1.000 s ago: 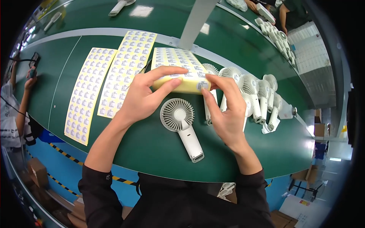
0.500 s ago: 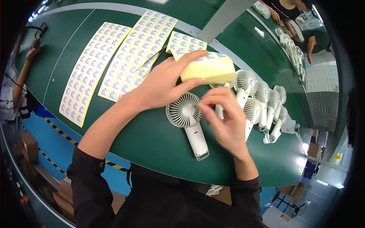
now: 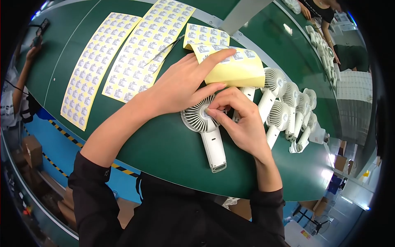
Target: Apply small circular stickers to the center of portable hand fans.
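Note:
A white handheld fan [image 3: 201, 117] lies on the green table in front of me, its handle toward me. My right hand [image 3: 240, 119] is closed in a pinch, fingertips at the hub of the fan's grille, on a small pale sticker [image 3: 205, 115] mostly hidden by them. My left hand [image 3: 185, 82] grips a curled yellow-backed sticker sheet [image 3: 236, 75] between fingers and thumb, just above the fan head. Its lower edge rests near the fan's grille. More printed stickers show on the sheet's upper face.
Two long sticker sheets [image 3: 96, 68] lie to the left, tweezers [image 3: 164, 50] on the nearer one. Several white fans [image 3: 279, 117] lie together at the right. A grey post [image 3: 247, 14] rises at the back. Other people work at far left and far right.
My right hand has moved left and down, from beside the fan's grille onto its hub. My left hand still holds the sheet. The whole view has shifted slightly.

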Demonstrator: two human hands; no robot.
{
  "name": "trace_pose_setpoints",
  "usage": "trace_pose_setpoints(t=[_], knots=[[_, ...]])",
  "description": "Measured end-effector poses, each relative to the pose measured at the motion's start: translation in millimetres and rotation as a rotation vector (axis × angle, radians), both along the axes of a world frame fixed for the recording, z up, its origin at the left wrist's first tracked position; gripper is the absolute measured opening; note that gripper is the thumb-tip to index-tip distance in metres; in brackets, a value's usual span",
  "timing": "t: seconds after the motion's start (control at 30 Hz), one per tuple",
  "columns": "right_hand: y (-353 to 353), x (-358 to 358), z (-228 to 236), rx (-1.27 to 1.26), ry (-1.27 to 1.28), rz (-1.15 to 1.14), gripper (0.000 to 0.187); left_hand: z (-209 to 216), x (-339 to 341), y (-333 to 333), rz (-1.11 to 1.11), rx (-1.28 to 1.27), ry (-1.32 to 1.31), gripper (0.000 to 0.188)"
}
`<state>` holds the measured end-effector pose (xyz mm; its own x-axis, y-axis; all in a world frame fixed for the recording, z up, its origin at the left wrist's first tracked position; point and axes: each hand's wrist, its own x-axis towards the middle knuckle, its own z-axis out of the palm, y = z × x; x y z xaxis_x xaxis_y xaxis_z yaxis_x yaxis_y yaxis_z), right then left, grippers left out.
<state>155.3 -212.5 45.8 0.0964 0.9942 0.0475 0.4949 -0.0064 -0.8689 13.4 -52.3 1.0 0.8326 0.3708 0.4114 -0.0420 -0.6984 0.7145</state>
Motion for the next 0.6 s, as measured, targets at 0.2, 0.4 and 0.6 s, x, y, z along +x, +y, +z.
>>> trace_pose_setpoints(t=[0.2,0.4,0.6], knots=[[0.3,1.1,0.6,-0.004,-0.018,0.008,0.011,-2.7,4.3,-0.6,0.026,0.054,-0.123,0.066],[-0.3,1.3,0.9,-0.02,-0.009,0.012,0.011,-4.1,3.8,-0.4,0.025,0.074,-0.12,0.067],[-0.3,1.5,-0.7,-0.011,-0.029,0.013,0.011,-4.2,4.4,0.3,0.025,0.094,-0.13,0.067]])
